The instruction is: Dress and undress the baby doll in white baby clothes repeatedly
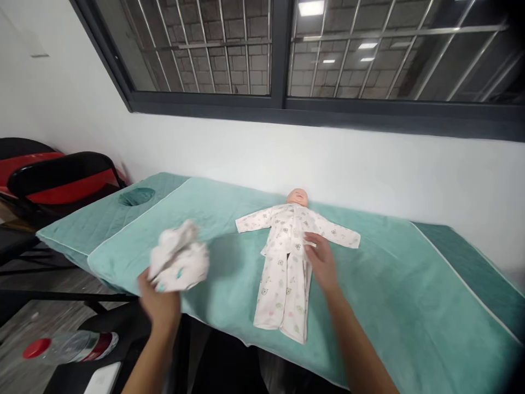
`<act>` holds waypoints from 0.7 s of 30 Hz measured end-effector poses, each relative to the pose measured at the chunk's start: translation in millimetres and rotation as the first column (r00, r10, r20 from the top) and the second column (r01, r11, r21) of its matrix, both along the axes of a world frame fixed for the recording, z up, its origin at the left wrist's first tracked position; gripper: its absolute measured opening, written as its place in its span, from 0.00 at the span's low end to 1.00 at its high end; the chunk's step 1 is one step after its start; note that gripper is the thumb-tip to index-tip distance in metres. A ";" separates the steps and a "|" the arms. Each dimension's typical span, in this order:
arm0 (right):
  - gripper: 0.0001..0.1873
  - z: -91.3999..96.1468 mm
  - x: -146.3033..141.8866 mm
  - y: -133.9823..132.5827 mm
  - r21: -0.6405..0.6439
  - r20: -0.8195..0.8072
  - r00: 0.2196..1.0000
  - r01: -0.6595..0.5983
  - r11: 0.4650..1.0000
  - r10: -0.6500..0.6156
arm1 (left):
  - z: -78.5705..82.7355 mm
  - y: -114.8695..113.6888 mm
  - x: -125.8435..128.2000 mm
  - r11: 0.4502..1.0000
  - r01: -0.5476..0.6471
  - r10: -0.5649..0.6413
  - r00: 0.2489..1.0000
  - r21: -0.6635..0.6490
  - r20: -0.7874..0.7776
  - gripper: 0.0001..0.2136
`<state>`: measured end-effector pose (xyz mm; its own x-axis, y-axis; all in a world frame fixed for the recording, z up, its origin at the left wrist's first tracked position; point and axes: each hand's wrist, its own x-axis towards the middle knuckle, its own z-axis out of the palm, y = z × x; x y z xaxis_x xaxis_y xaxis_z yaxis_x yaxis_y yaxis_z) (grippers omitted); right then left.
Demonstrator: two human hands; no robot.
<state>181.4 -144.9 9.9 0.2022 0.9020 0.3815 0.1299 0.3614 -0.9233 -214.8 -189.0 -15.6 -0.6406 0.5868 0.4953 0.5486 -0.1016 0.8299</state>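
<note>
A baby doll (297, 197) lies face up on the green bed cover, its arms spread. It is in a white patterned long-sleeved baby shirt (287, 227) and matching baby trousers (281, 298). My left hand (159, 301), left of the doll and above the bed's near edge, is closed around a bunched white cloth (180, 257) with teal marks. The cloth is blurred, and its exact kind is unclear. At the shirt's lower right side is my right hand (322, 260), its thumb and fingers slightly apart over the fabric; whether it touches is hard to tell.
The green-covered bed (394, 306) runs along a white wall under a barred window (283, 104), with a face hole (137, 197) at its left end. Black and red chairs (65, 175) stand left. Front left, a red-capped bottle (74, 347) and a white device (102, 378) rest on a black seat.
</note>
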 end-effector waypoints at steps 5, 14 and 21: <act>0.58 33.1 -72.5 -1.6 -0.026 0.073 0.884 -0.461 0.887 0.461 | 51.8 60.8 113.7 0.889 0.457 -0.455 0.881 0.012 0.131 0.20; 0.40 66.4 -24.5 11.9 -0.012 -0.099 0.993 -0.060 0.998 0.059 | 84.6 38.3 148.9 0.264 0.957 -0.866 0.178 0.124 0.466 0.24; 0.41 132.5 105.5 -30.0 0.189 0.231 0.875 0.389 0.902 -0.426 | 8.3 54.0 100.2 0.473 0.871 -0.778 0.483 -0.132 0.401 0.18</act>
<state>286.9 -174.9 142.3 0.4178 0.6982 0.5813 0.5206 0.3404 -0.7830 -114.6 -135.0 -7.2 0.1585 0.9806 0.1152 0.1044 -0.1327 0.9856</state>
